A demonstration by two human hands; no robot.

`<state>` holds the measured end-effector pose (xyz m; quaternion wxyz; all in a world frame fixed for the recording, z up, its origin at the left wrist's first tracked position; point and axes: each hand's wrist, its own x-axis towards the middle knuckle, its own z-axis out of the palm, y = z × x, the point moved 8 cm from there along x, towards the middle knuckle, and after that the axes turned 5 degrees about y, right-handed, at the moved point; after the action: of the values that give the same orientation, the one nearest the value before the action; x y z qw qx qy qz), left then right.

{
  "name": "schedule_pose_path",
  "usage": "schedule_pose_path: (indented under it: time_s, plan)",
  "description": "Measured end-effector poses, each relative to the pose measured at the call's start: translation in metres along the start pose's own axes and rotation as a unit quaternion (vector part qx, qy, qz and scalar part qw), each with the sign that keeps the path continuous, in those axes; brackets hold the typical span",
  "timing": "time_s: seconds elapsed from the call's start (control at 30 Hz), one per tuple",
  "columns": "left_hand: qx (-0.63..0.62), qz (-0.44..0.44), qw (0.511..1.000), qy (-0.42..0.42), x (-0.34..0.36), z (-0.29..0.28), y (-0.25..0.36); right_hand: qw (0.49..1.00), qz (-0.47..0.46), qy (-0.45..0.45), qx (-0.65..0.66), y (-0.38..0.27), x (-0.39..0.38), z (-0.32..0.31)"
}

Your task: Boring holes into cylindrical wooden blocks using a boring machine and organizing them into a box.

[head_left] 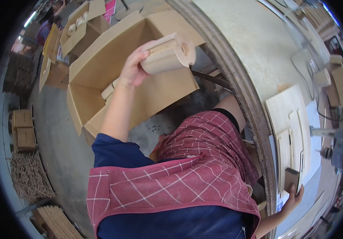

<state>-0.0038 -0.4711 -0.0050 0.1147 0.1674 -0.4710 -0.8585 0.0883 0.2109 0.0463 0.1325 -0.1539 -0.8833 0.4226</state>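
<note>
My left hand (136, 65) grips a pale wooden cylinder (165, 53) with a grooved, lobed end, raised above an open cardboard box (82, 104). Another pale wooden piece (108, 89) lies inside that box, partly hidden behind my forearm. At the lower right, my right hand (292, 201) is closed on a dark rectangular block (291, 178) at the end of flat pale wooden boards (283, 101) with raised strips, which lie on the workbench (277, 49).
Smaller open boxes (73, 40) holding wooden rolls stand behind, near a person (44, 32) in purple. Stacked boxes (24, 130) and stick bundles (30, 175) line the left. The bench's metal edge (222, 63) runs beside me; a grey machine (334, 143), cables and a box (340, 83) occupy the right.
</note>
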Motion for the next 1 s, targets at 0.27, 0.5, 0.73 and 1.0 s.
schedule_pose_path:
  time_s: [0.27, 0.5, 0.73, 1.0]
  plan:
    - [0.178, 0.024, 0.961, 0.209, 0.017, -0.146, 0.036, 0.994, 0.059, -0.036, -0.086, -0.009, 0.011, -0.001]
    - [0.294, -0.036, 0.919, 0.261, 0.077, -0.206, -0.006, 0.986, 0.060, -0.067, -0.142, 0.012, 0.021, -0.019]
    - [0.387, -0.094, 0.887, 0.235, 0.133, -0.223, -0.070, 0.978, 0.092, -0.050, -0.178, 0.008, 0.016, -0.024]
    - [0.335, -0.169, 0.894, 0.245, 0.139, -0.254, -0.125, 0.980, 0.124, -0.021, -0.151, 0.002, 0.007, -0.018]
